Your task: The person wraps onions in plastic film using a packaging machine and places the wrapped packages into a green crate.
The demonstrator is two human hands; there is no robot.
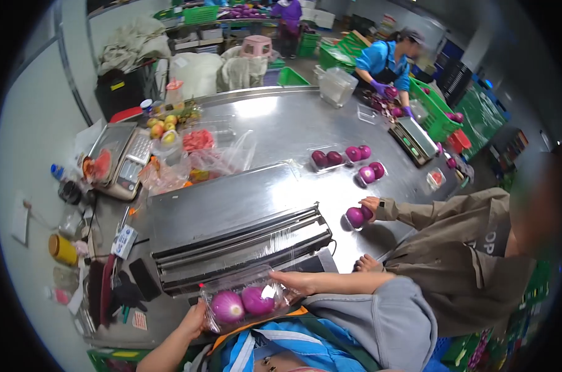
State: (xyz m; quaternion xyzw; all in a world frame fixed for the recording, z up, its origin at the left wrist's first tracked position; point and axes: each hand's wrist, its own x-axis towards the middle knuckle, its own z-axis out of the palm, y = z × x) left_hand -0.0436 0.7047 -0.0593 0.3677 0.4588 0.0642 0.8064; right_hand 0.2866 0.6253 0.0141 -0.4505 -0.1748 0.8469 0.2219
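Note:
A clear plastic tray with two purple onions [242, 304] is held close to my body, in front of the wrapping machine [244, 248]. My left hand [196, 317] grips the tray's left end. At its right end, my right hand [293, 283] has its fingers on the clear plastic. Shiny film covers part of the tray. Stretched film also lies over the machine's rollers, just beyond the tray.
A co-worker in a brown jacket [454, 229] at the right holds packed onions [355, 217]. More onion trays [340, 156] stand on the metal table [275, 130]. Scales [123, 158], fruit and plastic bags are at the left. Another co-worker [386, 62] handles onions by a green crate [433, 118].

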